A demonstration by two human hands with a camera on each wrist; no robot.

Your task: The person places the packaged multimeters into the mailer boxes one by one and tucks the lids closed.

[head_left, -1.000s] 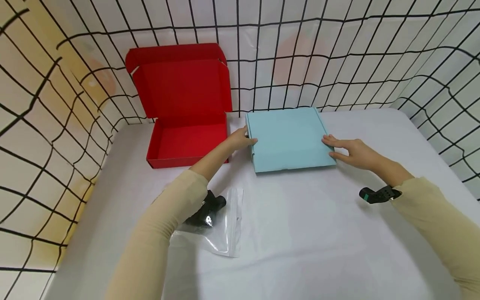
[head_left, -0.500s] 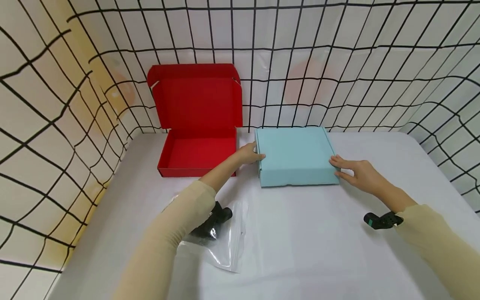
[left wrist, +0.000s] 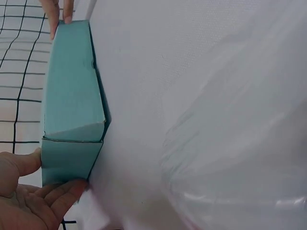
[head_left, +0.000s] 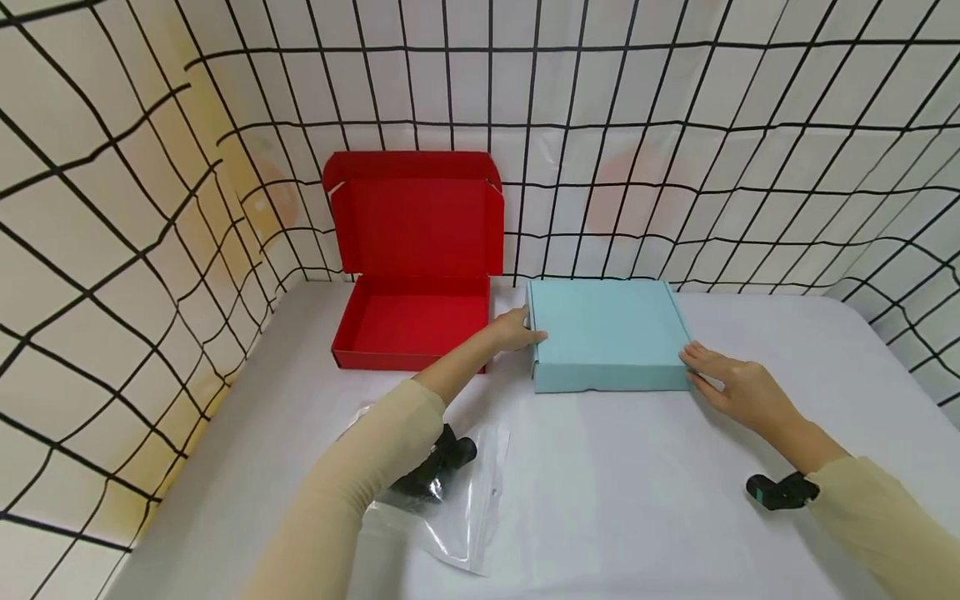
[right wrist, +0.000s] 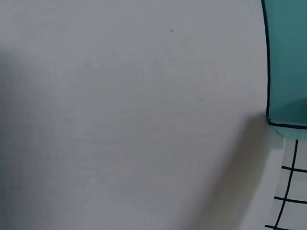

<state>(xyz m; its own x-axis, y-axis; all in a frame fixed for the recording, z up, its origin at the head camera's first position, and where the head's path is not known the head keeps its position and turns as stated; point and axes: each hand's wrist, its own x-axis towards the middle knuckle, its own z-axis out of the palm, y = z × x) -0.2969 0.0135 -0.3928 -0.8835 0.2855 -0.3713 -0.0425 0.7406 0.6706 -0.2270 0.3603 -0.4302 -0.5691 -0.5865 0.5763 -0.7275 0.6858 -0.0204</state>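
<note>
A closed light blue cardboard box point(head_left: 611, 325) lies flat near the back of the white table. My left hand point(head_left: 512, 330) grips its left end, thumb at the lid's edge and fingers against the side. In the left wrist view, that hand point(left wrist: 36, 196) spans the end of the box point(left wrist: 72, 91) from lid to base. At the opposite end my right hand point(head_left: 742, 392) touches the right edge and front corner with extended fingers. The right wrist view shows only a corner of the box point(right wrist: 290, 62); the hand is out of sight there.
An open red cardboard box point(head_left: 420, 321) stands left of the blue one, lid raised. Nearer, partly under my left forearm, lies a clear zip bag point(head_left: 468, 508) with a black item point(head_left: 442, 467) inside. Black wire mesh point(head_left: 585, 200) borders the table's back and sides.
The blue box has turned slightly, so its front edge now runs level. Both hands have stayed at its ends. The head view has tilted up, shifting the scene downward.
</note>
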